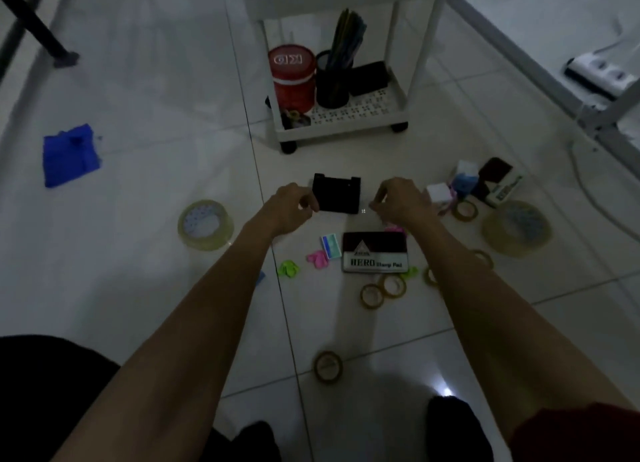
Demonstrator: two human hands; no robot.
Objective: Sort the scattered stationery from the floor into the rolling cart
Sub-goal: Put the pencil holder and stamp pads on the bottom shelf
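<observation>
A black box (pixel 337 194) lies on the white tile floor in front of the white rolling cart (pixel 346 129). My left hand (pixel 289 208) pinches the box's left edge. My right hand (pixel 401 201) hovers just right of the box with thumb and fingers loosely curved, a small gap between them and the box, and nothing visible in them. Scattered near me are a Hero stamp pad tin (pixel 375 253), small tape rings (pixel 372 295), a green clip (pixel 288 268), a pink clip (pixel 318 259) and a small card (pixel 330 246).
The cart's bottom shelf holds a red tin (pixel 292 77), a black pen cup (pixel 332 80) and a black box (pixel 367 77). Large tape rolls lie left (pixel 206 225) and right (pixel 516 227). Boxes (pixel 491 181) sit at right, a blue cloth (pixel 69 155) far left.
</observation>
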